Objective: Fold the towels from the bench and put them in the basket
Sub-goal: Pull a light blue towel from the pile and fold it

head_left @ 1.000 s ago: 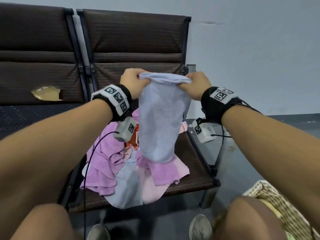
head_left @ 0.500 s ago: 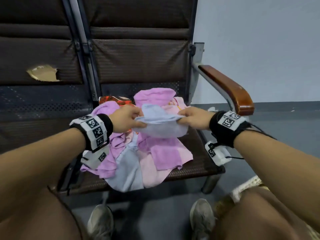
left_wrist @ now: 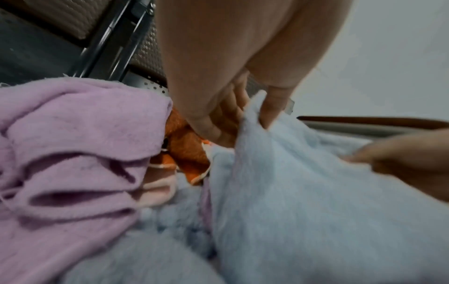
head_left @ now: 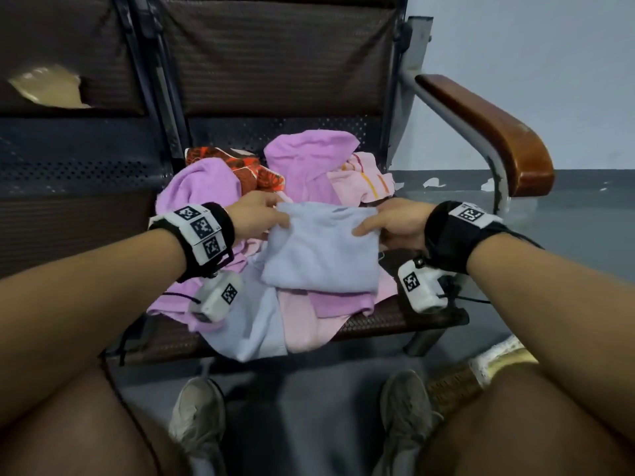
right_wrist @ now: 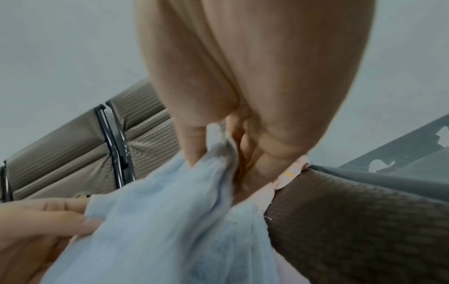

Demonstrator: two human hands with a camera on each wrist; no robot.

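Blue towel [head_left: 323, 252], folded, lying flat atop the pile [head_left: 240, 304] on the bench [head_left: 395, 321] seat. Left hand [head_left: 256, 218] pinching its far left corner, thumb on top, fingers curled beneath; in the left wrist view, thumb and fingers [left_wrist: 218, 123] nipping the raised edge of the blue towel [left_wrist: 303, 192]. Right hand [head_left: 395, 223] gripping the far right corner the same way, thumb laid flat over the cloth; in the right wrist view, cloth [right_wrist: 170, 221] bunched between thumb and fingers [right_wrist: 264, 153]. Both grips closed on the towel. Beneath and around it: purple towels [head_left: 199, 187], pink ones [head_left: 299, 324], another blue one [head_left: 247, 324] hanging over the front edge, an orange patterned cloth [head_left: 254, 170] at the back. Basket [head_left: 453, 386] on the floor at lower right, only a woven corner visible beside the right knee. Wooden armrest [head_left: 488, 132] to the right. Shoes [head_left: 199, 417] on the floor in front of the bench.
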